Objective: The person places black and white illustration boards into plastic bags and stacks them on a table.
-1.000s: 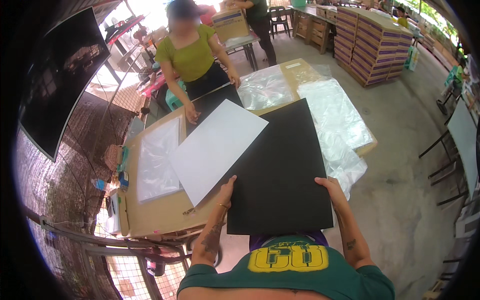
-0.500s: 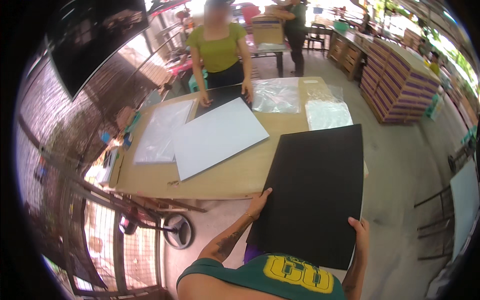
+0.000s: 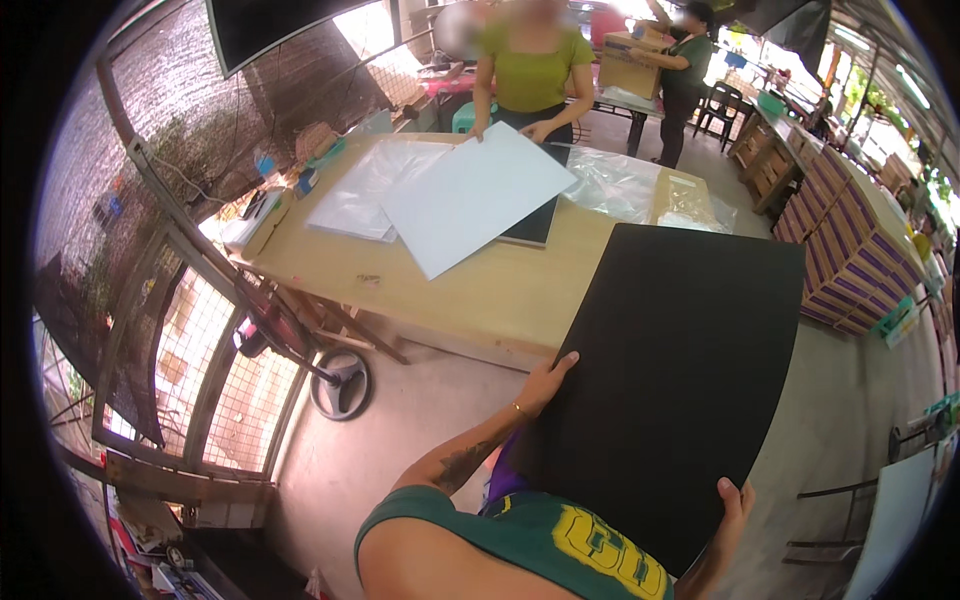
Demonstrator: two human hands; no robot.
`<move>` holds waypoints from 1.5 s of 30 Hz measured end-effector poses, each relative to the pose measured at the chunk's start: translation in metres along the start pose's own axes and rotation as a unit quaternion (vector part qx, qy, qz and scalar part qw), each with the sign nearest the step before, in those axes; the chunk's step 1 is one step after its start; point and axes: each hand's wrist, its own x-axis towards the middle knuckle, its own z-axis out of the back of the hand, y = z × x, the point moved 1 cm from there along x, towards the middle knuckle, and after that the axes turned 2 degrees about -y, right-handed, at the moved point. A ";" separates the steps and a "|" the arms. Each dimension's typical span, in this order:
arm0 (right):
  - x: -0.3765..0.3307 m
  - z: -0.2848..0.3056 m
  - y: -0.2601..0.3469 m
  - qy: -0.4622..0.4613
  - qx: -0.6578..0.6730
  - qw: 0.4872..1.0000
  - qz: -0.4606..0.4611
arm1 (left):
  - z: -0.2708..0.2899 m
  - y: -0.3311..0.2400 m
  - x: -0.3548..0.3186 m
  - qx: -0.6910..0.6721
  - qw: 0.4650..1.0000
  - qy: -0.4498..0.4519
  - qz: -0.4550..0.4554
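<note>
A large black sheet (image 3: 670, 390), stiff and rectangular, is held up at a tilt in front of my body. My left hand (image 3: 550, 380) grips its left edge, thumb on the face and fingers hidden behind. On its lower right edge, my right hand (image 3: 735, 505) is closed the same way. The sheet's far end overlaps the near right part of the table. Across the table a co-worker in a lime-green top (image 3: 535, 70) has both hands on a white board (image 3: 480, 200). Part of another black sheet (image 3: 530, 225) shows beneath that board.
On the wooden table (image 3: 480, 310) lie clear plastic sleeves (image 3: 615, 185) and a plastic-wrapped white stack (image 3: 365, 190). Stacked cartons (image 3: 850, 240) stand to the right. Farther back, another person handles a cardboard box (image 3: 630, 65). A steering wheel (image 3: 341, 385) is at the lower left.
My view has turned, and the black sheet is still in both hands. The co-worker has taken hold of the white board and shifted it, uncovering a different part of the black sheet beneath.
</note>
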 end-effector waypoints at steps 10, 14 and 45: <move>-0.001 0.031 0.004 0.071 0.012 0.996 0.045 | -0.020 -0.016 -0.016 -0.030 1.000 0.000 -0.008; -0.013 0.038 0.007 0.026 0.026 0.998 0.051 | -0.036 -0.018 -0.019 -0.047 0.998 0.004 -0.036; 0.141 0.159 0.084 -0.075 0.063 0.992 -0.084 | -0.301 -0.036 0.085 0.028 0.993 0.114 0.015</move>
